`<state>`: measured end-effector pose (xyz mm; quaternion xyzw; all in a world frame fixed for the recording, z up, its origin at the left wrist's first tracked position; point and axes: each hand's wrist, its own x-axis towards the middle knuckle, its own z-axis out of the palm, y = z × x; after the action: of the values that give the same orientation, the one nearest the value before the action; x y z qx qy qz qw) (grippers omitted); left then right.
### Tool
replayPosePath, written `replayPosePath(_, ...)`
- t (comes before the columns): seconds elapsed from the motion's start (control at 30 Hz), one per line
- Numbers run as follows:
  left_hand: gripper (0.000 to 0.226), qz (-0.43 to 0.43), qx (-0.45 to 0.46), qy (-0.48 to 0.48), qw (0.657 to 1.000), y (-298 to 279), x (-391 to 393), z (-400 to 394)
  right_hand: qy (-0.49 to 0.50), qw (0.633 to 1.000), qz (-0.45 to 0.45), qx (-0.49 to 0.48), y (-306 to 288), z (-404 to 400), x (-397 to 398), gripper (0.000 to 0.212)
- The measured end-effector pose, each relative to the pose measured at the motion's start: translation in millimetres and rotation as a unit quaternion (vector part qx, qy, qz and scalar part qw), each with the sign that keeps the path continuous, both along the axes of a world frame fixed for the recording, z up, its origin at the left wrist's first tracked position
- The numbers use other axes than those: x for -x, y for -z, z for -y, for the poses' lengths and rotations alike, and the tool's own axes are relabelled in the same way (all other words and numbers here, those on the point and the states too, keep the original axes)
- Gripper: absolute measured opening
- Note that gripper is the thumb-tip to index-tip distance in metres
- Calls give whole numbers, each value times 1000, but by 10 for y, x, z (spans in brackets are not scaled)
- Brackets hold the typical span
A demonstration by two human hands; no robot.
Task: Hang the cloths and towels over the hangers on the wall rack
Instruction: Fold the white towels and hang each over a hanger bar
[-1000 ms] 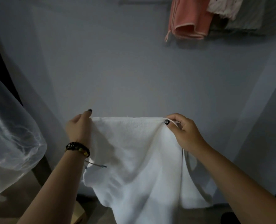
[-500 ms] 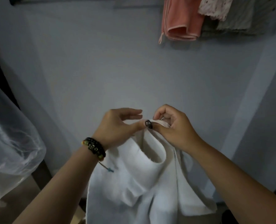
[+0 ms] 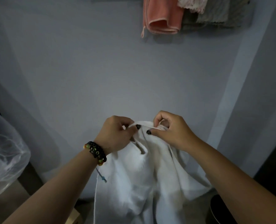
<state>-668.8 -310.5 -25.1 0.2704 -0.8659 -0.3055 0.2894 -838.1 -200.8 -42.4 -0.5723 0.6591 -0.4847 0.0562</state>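
A pale blue-grey wall (image 3: 101,70) fills most of the view. Low before it hangs a large white terry towel (image 3: 134,183), doubled over, its top corners brought together. High at the upper right, a salmon-pink cloth (image 3: 163,16) and grey ribbed cloths (image 3: 214,15) already hang. The left hand (image 3: 116,135) and the right hand (image 3: 169,128) each pinch the towel's upper edge, nearly touching. Folding seems to be the step in hand; next, the towel needs lifting to a free hanger, none visible here.
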Motion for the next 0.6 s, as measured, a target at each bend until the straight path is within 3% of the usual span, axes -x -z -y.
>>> replayPosePath(0.23,27,-89,45,-88,991,70,116,160,22,990,-82,-113,683,-147,268,16)
replayPosePath(0.47,15,-73,52,-135,987,264,22,489,62,972,-75,-216,957,-52,346,10)
replayPosePath(0.6,14,-99,29,-179,978,351,-71,628,84,929,-110,-343,1180,79,450,11)
